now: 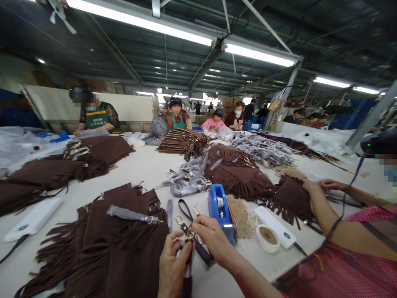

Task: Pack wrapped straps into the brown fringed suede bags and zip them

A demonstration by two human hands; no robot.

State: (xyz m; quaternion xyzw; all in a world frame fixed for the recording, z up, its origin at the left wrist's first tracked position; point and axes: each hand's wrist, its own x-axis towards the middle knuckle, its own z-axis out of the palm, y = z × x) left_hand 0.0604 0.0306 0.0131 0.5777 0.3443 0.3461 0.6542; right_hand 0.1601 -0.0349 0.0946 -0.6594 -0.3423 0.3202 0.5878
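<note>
White table (pixel 149 165): both hands' fingers (pixel 182 244) pinch a dark strap (pixel 198 248), its lower end cut off.

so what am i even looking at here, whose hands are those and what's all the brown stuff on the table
One picture, taken from a camera worn on a person's head, looking down at their own bare hands. The left hand and right hand together hold a dark strap with a gold clasp. On the white table lie brown fringed pieces, a blue tape dispenser, a tape roll and wrapped straps. The arm at right belongs to a co-worker; more people sit at the far side.
</note>
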